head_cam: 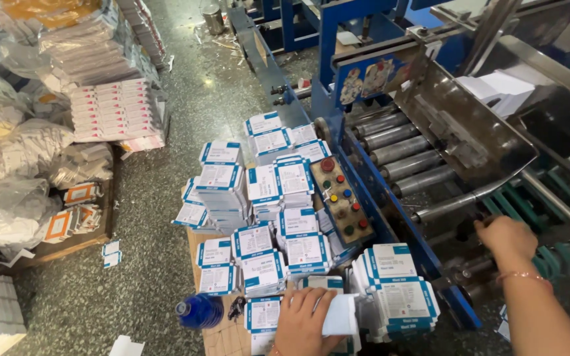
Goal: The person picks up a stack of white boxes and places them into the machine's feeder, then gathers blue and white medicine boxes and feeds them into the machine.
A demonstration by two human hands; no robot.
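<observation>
My left hand (303,323) lies at the bottom centre on a white stack of flat printed cartons (339,315), fingers curled over its top edge. More blue-and-white carton stacks (258,198) are piled just ahead of it, and a leaning stack (397,293) sits to its right. My right hand (506,237), with a thin bracelet at the wrist, reaches into the blue machine and rests closed against a metal bar (456,201) below the steel rollers (397,148).
A control box with coloured buttons (343,201) sits on the machine's blue frame (377,198). A blue bottle cap (199,311) lies by the wooden pallet. Bagged and bundled cartons (110,109) pile up at the left on the speckled floor (166,191).
</observation>
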